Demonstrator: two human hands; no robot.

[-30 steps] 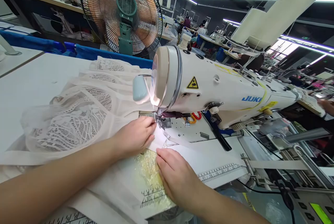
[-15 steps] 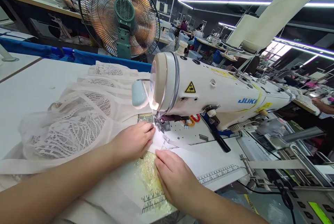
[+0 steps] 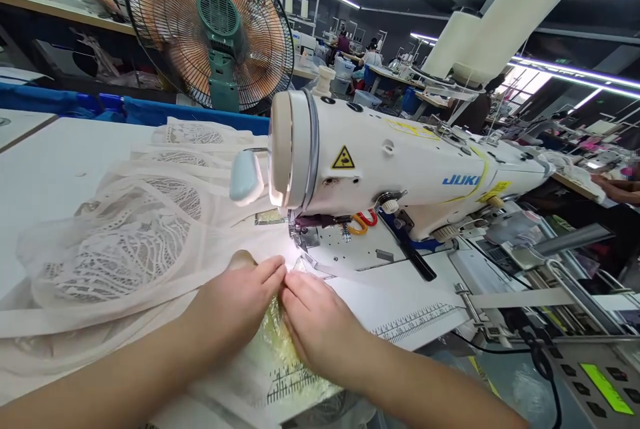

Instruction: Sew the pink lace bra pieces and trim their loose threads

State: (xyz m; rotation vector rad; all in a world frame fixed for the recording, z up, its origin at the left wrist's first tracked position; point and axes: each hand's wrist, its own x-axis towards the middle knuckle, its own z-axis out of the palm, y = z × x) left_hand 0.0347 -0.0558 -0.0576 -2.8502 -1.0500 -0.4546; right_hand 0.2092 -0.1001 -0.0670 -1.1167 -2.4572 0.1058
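Note:
Cream sheer fabric with lace panels point(image 3: 145, 249) spreads over the table left of the sewing machine point(image 3: 380, 156), and its edge runs to the presser foot point(image 3: 297, 236). Just in front of the foot, my left hand point(image 3: 237, 302) is closed on the edge of this fabric. My right hand point(image 3: 320, 322) pinches at the same spot, its fingertips meeting those of the left. The cloth between the fingers is mostly hidden. Below my hands, crinkled clear film over a yellow patch point(image 3: 280, 336) covers part of the table.
Orange- and red-handled tools point(image 3: 359, 224) lie under the machine arm, near a black-handled tool point(image 3: 415, 256). A ruler tape point(image 3: 415, 319) runs along the table. A large fan point(image 3: 215, 22) stands behind. At right are a metal tape guide point(image 3: 477, 316) and a control box point(image 3: 600, 382).
My left hand has drawn back from beside the presser foot toward me. The right has moved slightly forward, so the fingertips now meet. The whole view has shifted a little.

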